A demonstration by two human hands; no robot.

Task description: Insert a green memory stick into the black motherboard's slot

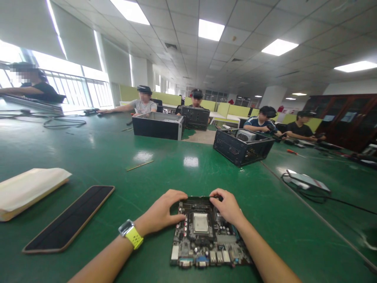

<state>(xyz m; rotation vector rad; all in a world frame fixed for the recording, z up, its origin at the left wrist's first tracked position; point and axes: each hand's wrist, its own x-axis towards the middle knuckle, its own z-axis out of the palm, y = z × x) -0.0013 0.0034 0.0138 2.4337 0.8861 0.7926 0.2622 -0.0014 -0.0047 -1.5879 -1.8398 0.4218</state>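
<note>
A computer motherboard (206, 239) lies flat on the green table (118, 157) right in front of me, its silver processor (200, 223) in the middle. My left hand (163, 212) rests on the board's far left corner, fingers curled over the edge and thumb by the processor socket. My right hand (226, 206) grips the far right part of the board, fingers bent down onto its top edge. A watch with a yellow-green strap (131, 232) sits on my left wrist.
A long dark flat panel (70, 218) and a cream padded envelope (28, 190) lie to the left. Open computer cases (157, 125) (243, 146) stand farther back, and a thin strip (140, 165) lies mid-table. Several people sit around the tables. Cables and a device (308, 181) lie at right.
</note>
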